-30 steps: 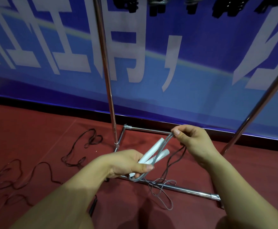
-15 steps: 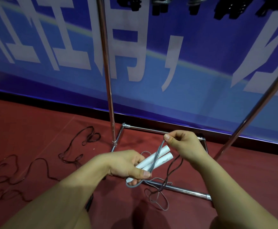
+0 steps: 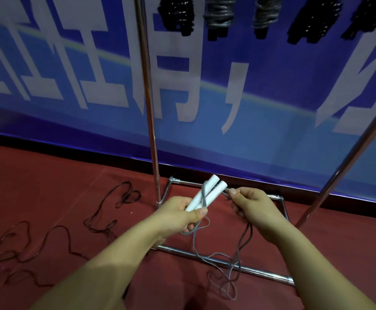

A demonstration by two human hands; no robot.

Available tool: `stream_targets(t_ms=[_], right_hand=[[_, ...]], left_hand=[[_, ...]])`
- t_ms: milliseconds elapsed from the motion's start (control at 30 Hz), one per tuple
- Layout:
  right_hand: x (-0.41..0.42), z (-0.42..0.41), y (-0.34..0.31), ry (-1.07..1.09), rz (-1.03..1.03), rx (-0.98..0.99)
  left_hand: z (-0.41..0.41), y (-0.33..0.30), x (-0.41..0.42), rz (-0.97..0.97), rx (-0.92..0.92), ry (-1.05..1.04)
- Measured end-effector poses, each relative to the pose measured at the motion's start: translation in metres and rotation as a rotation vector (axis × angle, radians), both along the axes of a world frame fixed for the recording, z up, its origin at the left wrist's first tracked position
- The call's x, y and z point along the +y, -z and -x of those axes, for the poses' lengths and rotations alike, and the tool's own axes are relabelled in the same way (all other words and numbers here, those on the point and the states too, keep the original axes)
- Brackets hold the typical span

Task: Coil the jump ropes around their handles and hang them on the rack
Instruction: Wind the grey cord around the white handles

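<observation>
Two white handles (image 3: 206, 196) gripped side by side in left hand (image 3: 178, 217), only a turn or so of grey cord (image 3: 201, 200) wound on, right hand (image 3: 253, 205) pinching the cord beside the handle tips, most of it trailing slack to the floor. Several coiled bundles (image 3: 219, 15) already hung on the rack (image 3: 145, 86). Dark ropes (image 3: 106, 220) left loose on the red floor (image 3: 48, 186), probably next.

We look from head height, forward and down, close over both forearms toward the rack's (image 3: 153, 130) base.
</observation>
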State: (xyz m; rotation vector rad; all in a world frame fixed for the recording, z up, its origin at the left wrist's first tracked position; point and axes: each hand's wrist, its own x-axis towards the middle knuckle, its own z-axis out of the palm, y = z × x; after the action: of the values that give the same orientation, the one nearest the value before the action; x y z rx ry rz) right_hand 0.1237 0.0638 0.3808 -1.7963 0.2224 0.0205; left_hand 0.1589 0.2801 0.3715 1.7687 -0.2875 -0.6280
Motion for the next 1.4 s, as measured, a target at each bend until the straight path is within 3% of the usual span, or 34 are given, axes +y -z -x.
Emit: stream_targets(t_ms=[133,300,400,567,700,933,1167,1400], right_hand=[[0.002,0.003,-0.003,0.017,0.063,-0.078],[0.002,0.004,0.002,0.01,0.199,-0.11],[0.001,0.005,0.0,0.013,0.177,-0.084],[0.0,0.005,0.007,-0.045,0.313,-0.099],[0.0,0.005,0.008,-0.106,0.429,-0.165],[0.01,0.004,0.01,-0.073,0.397,-0.11],[0.011,0.004,0.007,-0.061,0.143,0.021],[-0.001,0.001,-0.006,-0.031,-0.406,0.242]], left_hand=[[-0.002,0.001,-0.002,-0.022,0.037,-0.11],[0.001,0.003,-0.003,-0.092,-0.058,-0.116],[0.004,0.0,-0.001,-0.121,-0.099,-0.008],[0.011,-0.002,0.004,-0.232,-0.067,0.223],[0.01,-0.004,0.006,-0.227,-0.006,0.223],[0.014,-0.002,0.01,-0.265,-0.036,0.285],[0.014,-0.002,0.009,-0.302,-0.051,0.3],[0.012,-0.004,0.013,-0.442,-0.117,0.401]])
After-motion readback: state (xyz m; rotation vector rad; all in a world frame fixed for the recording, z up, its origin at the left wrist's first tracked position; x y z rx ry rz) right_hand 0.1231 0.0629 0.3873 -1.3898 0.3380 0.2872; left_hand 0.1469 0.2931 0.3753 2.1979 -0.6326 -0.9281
